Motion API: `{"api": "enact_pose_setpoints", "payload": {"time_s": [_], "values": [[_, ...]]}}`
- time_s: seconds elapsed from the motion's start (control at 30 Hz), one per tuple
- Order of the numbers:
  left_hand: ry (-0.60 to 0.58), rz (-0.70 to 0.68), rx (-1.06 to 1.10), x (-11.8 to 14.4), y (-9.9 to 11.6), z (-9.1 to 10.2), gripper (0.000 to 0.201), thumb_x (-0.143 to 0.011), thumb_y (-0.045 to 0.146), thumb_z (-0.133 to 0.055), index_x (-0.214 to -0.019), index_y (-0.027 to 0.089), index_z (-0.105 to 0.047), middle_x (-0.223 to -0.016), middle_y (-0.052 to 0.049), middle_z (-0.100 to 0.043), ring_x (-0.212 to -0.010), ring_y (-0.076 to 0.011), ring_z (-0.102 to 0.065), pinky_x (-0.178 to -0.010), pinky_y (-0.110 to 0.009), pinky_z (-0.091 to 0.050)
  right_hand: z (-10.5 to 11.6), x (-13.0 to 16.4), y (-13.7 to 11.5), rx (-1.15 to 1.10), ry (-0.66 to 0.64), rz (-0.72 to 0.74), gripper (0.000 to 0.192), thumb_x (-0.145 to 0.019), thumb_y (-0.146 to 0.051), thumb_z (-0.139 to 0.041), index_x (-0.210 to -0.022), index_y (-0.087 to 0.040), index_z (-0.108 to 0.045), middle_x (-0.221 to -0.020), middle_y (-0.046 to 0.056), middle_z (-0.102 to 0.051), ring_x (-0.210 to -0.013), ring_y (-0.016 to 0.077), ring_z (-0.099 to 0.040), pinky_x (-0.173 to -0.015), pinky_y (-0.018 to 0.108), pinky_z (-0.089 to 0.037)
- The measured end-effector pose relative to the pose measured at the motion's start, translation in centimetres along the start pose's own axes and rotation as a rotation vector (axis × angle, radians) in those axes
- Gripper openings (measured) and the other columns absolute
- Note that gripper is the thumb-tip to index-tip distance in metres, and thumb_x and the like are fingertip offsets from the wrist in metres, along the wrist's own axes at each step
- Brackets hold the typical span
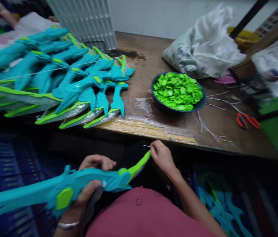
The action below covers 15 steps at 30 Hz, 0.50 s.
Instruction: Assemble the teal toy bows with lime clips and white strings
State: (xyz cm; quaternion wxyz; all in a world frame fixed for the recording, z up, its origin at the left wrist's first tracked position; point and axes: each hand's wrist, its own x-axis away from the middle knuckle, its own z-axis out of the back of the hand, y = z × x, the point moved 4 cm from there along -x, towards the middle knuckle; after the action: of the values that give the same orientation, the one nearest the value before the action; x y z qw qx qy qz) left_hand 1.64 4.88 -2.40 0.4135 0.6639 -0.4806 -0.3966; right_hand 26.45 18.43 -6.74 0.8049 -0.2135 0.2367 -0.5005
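Note:
My left hand (87,193) is wrapped around a turquoise toy bow (30,192), with the thumb on the near side and fingers on the far side. The bow lies sideways over my lap, its left end running out of view. A lime-green limb (139,164) slants up from its right end. At that limb's tip, my right hand (163,157) is closed in a pinch on a thin white string (146,145), whose short end sticks out to the left. A lime-green six-sided piece (64,198) sits on the bow's body.
Many similar bows (79,82) are piled on the table (139,72) at left. A dark bowl (163,107) holds lime-green pieces. Behind it stands a white sack (203,46). Loose white cords (208,130) and orange-handled cutters (249,121) lie at right. More turquoise parts (225,210) are below right.

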Motion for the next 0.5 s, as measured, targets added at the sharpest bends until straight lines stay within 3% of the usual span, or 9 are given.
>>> {"api": "enact_pose_setpoints", "payload": {"time_s": [0.07,0.13,0.2,0.27,0.4,0.5], "values": [[0.001,0.079,-0.083,0.4,-1.1,0.6,0.097,-0.06,0.048,-0.096,-0.144,0.032,-0.052,-0.116,-0.011,-0.069,-0.11,-0.0337,-0.066,-0.102,-0.055,-0.052,1.1,0.7,1.5,-0.037,0.003,-0.001,0.019,-0.093,-0.023,-0.045,-0.081,-0.02,-0.061,-0.078,0.003,-0.065,-0.068,0.0155,-0.063,-0.065,0.026,-0.048],[-0.052,0.185,-0.126,1.1,-1.6,1.7,0.122,-0.051,0.038,-0.101,-0.155,0.04,-0.037,-0.136,-0.013,-0.063,-0.126,-0.0378,-0.061,-0.109,-0.058,-0.047,2.2,1.6,3.3,-0.056,0.006,-0.01,0.021,-0.092,-0.028,-0.045,-0.08,-0.02,-0.06,-0.074,0.003,-0.064,-0.061,0.0161,-0.06,-0.059,0.028,-0.046],[-0.021,0.206,-0.096,1.7,-1.2,3.5,0.116,-0.064,0.026,-0.097,-0.157,0.047,-0.03,-0.147,-0.011,-0.058,-0.134,-0.0369,-0.056,-0.112,-0.059,-0.044,3.3,2.6,5.4,-0.03,0.017,-0.05,0.023,-0.09,-0.034,-0.046,-0.079,-0.02,-0.061,-0.07,0.004,-0.065,-0.056,0.017,-0.059,-0.056,0.029,-0.045],[0.12,0.134,0.007,2.1,-0.2,5.6,0.104,-0.072,0.024,-0.09,-0.155,0.047,-0.033,-0.151,-0.009,-0.055,-0.138,-0.0366,-0.053,-0.114,-0.059,-0.042,4.5,3.5,7.5,0.042,0.039,-0.121,0.026,-0.088,-0.041,-0.047,-0.079,-0.021,-0.062,-0.07,0.005,-0.066,-0.055,0.0184,-0.06,-0.055,0.031,-0.045],[0.337,0.054,0.237,1.7,-0.1,9.7,0.081,-0.066,0.045,-0.088,-0.139,0.023,-0.061,-0.14,-0.015,-0.065,-0.133,-0.041,-0.056,-0.116,-0.057,-0.041,6.4,4.9,10.0,0.147,0.028,-0.207,0.03,-0.084,-0.049,-0.048,-0.079,-0.024,-0.063,-0.074,0.006,-0.07,-0.06,0.0224,-0.066,-0.057,0.034,-0.05],[0.447,0.054,0.318,1.1,-0.8,12.7,0.081,-0.064,0.068,-0.082,-0.131,0.023,-0.067,-0.121,-0.012,-0.075,-0.117,-0.0403,-0.067,-0.108,-0.059,-0.048,8.0,5.6,10.6,0.231,0.037,-0.203,0.031,-0.084,-0.053,-0.047,-0.081,-0.026,-0.062,-0.077,0.007,-0.072,-0.062,0.0257,-0.069,-0.053,0.037,-0.051]]}}
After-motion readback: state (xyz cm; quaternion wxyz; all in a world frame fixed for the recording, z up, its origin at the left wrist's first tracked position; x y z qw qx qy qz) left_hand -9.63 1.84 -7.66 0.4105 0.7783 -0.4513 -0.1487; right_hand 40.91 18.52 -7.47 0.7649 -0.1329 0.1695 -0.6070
